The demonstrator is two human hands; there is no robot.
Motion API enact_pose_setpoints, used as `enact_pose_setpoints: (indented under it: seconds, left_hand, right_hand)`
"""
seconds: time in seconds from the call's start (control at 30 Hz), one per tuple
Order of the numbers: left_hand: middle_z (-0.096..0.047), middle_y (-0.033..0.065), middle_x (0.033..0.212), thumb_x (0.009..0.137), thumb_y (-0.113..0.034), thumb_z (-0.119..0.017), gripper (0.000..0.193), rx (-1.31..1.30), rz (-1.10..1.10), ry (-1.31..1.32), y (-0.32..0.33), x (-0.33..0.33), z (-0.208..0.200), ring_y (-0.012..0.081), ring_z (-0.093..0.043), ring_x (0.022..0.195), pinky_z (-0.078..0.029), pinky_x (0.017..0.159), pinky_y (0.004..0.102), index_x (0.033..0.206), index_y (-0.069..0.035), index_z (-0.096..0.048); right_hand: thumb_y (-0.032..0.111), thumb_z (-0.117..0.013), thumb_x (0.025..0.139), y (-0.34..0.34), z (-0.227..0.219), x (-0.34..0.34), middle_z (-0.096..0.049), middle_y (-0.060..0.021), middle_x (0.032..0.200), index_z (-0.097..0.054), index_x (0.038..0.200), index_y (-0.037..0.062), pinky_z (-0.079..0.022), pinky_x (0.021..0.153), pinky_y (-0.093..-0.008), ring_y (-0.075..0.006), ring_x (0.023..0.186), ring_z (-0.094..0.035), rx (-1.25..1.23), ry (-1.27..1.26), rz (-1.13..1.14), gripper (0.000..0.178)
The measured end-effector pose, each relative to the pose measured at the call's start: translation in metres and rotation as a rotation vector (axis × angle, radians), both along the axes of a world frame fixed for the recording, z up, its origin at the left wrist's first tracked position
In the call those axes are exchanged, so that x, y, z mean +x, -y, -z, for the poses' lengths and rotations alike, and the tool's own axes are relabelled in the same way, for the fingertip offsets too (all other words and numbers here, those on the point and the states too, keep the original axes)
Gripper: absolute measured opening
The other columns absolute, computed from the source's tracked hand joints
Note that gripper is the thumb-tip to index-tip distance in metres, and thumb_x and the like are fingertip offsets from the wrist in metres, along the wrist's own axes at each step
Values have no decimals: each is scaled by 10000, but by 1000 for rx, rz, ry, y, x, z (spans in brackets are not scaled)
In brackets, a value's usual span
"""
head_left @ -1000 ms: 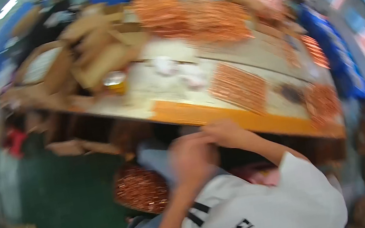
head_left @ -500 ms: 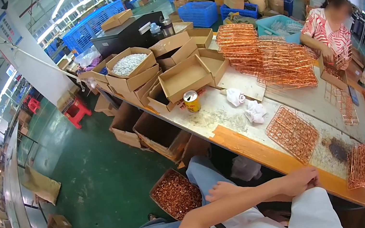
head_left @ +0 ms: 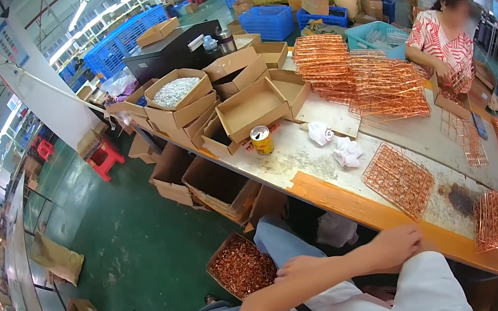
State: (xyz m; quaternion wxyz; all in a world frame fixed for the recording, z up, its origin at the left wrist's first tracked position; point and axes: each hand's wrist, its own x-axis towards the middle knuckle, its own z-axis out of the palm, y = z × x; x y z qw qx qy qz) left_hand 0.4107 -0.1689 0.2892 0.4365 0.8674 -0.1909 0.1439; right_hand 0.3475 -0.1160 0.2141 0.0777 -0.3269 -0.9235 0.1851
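Observation:
My forearms are crossed over my lap, so each hand lies on the opposite side. My left hand (head_left: 401,244) is at the right, by the cuff of my white right sleeve (head_left: 427,277), its fingers curled; what they press on is hidden. At the left, my right hand (head_left: 297,267) lies over my left forearm with its fingers stretched out, holding nothing. Beyond the table's wooden edge (head_left: 343,200) lies a flat copper-coloured wire grid (head_left: 399,181). A stack of similar grids (head_left: 496,220) stands at the near right corner. Beside my knee sits a carton of small copper-coloured pieces (head_left: 240,265).
Tall stacks of copper wire grids (head_left: 386,84) stand farther back. A yellow can (head_left: 262,140), crumpled white cloths (head_left: 347,152) and open cartons (head_left: 253,109) occupy the table's left part. A co-worker (head_left: 442,41) in a red-and-white top handles a grid at the far right.
My right hand has lowered from its raised position onto my left forearm. My left hand has shifted slightly left. The co-worker's hands have moved a little.

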Motion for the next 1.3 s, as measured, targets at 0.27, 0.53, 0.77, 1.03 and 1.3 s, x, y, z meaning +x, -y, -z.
enact_pose_setpoints:
  seconds: [0.27,0.53,0.77,1.03,1.3]
  left_hand:
    - [-528,76,1013,707,-153,-575,243,391,-608,192,-101,-118,-27,232,-519,930,-404,754,327,938,-82,-551]
    - [-534,124,1023,742,-265,-609,365,176,-354,-1205,-118,-209,18,249,-509,976,-400,825,356,1054,-82,-557]
    - [-557,173,992,807,-357,-539,415,902,-900,-884,-104,-243,57,336,-554,927,-450,755,421,1124,-94,-491]
    - [-553,152,1083,853,-363,-491,456,234,-512,-943,-117,-237,76,304,-552,960,-446,816,378,1201,-71,-459]
    - [-576,156,1073,848,-231,-538,437,-621,-851,-520,-133,-230,81,251,-555,999,-432,861,343,1212,-12,-435]
  right_hand:
    - [92,-561,714,44,-46,209,-588,-158,943,-586,966,38,-427,806,-388,-311,897,-544,140,-89,1183,259]
    - [272,-659,701,103,-3,344,-549,-225,1032,-484,1139,-25,-414,846,-406,-371,966,-513,-16,230,1788,558]
    - [228,-675,662,102,-11,366,-578,-166,800,-537,1013,-15,-448,696,-368,-281,753,-562,106,93,1678,448]
    - [151,-623,756,93,-94,359,-567,-84,661,-483,768,23,-466,457,-280,-170,564,-599,-338,-632,1566,190]
    - [197,-570,819,112,-116,361,-587,-87,725,-492,839,27,-463,477,-227,-141,598,-584,-319,-1065,1531,188]
